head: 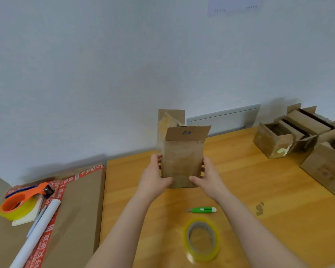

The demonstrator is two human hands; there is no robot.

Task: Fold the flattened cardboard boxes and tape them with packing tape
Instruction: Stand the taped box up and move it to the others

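Lying nearest, behind both wrists, a roll of clear packing tape (201, 239) rests on the wooden table (259, 180), with a green utility knife (201, 210) between it and the fingers. The left hand (155, 176) and right hand (207, 176) grip a small cardboard box (182, 161) upright, thumbs pressed on its near face and fingers curled round its sides. Beyond the fingertips its top flap (188, 133), marked 8#, stands up; other open boxes (298, 136) sit far right.

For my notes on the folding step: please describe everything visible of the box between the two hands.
The cardboard box is plain brown, stands upright over the wooden table, top flaps open; the near flap bears a blue "8#". The left hand and right hand grip its sides, thumbs on the near face.
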